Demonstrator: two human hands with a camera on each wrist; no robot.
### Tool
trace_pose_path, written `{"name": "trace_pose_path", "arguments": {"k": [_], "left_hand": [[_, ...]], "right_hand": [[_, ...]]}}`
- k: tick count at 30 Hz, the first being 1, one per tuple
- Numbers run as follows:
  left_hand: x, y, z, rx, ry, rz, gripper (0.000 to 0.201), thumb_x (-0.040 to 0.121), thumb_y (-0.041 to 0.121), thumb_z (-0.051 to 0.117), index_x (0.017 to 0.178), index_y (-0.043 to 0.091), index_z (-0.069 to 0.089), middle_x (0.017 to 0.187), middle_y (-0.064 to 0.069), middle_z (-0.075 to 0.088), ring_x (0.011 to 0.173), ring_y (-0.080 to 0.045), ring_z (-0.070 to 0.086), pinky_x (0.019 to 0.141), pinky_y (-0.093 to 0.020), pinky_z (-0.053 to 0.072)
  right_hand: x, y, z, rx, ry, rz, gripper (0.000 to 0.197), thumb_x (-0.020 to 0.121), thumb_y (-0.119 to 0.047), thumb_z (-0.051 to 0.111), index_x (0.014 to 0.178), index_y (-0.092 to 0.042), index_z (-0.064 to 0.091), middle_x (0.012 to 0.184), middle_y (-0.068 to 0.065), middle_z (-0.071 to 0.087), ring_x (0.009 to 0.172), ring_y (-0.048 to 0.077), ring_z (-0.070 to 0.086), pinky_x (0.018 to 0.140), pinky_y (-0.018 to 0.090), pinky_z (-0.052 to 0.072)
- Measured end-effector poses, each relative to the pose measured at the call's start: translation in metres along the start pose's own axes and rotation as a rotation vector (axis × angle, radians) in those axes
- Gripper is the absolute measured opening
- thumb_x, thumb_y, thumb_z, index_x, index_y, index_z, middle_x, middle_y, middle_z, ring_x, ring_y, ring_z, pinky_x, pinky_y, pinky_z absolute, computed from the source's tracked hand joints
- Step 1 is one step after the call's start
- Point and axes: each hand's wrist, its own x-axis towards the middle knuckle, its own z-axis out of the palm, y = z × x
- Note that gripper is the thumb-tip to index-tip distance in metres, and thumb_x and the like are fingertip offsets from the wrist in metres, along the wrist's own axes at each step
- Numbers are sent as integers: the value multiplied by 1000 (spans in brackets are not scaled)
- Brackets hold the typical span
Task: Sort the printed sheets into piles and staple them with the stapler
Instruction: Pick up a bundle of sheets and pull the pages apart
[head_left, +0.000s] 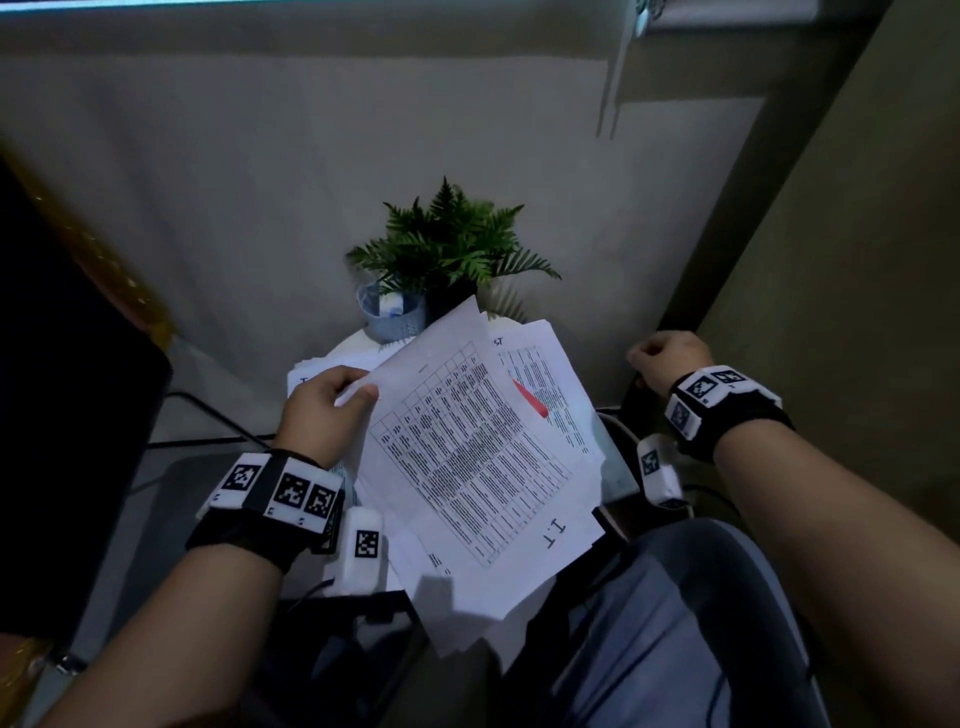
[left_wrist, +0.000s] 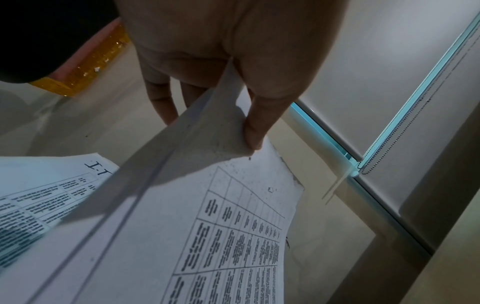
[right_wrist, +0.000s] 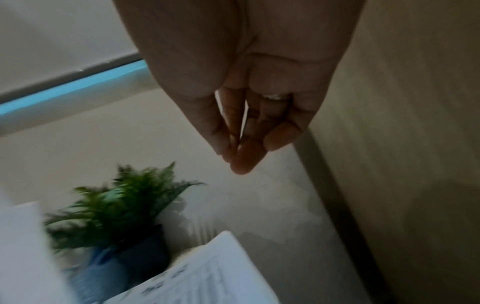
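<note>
One printed sheet (head_left: 467, 447), pinched at its far-left corner by the left hand (head_left: 324, 410), is held tilted above the pile (head_left: 556, 364), long axis running near to far. Right hand (head_left: 670, 358): curled, empty, well right of the pile; left hand nearer.

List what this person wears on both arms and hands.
No sleeves are worn. The left wrist strap and right wrist strap are black, each topped with white blocks bearing black-and-white square markers. A white rounded pod with one such marker hangs beside each: left pod, right pod. The right hand has a pale ring on one finger.
</note>
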Motion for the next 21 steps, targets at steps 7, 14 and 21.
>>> {"name": "trace_pose_path", "arguments": {"k": [7, 14, 21], "left_hand": [[-6, -5, -15, -166, -53, 60, 5, 72, 42, 61, 74, 39, 65, 74, 19, 66, 79, -8, 60, 78, -31, 47], [-7, -13, -33, -92, -41, -12, 11, 67, 34, 57, 74, 37, 65, 79, 8, 65, 80, -15, 61, 76, -32, 49], [-4, 4, -34, 219, -172, 86, 21, 80, 40, 51, 68, 24, 54, 69, 8, 57, 74, -17, 58, 67, -29, 44]], "right_hand": [[-47, -78, 35, 241, -289, -312, 65, 78, -35, 75, 133, -18, 45, 129, 2, 51, 117, 20, 51, 88, 27, 40], [-67, -117, 49, 419, -428, -322, 30, 84, -22, 70, 111, -13, 61, 109, 10, 68, 94, 21, 64, 72, 21, 50], [-88, -138, 55, 286, -391, -439, 34, 87, -27, 66, 118, -13, 57, 108, 1, 61, 99, 15, 59, 75, 9, 40]]}}
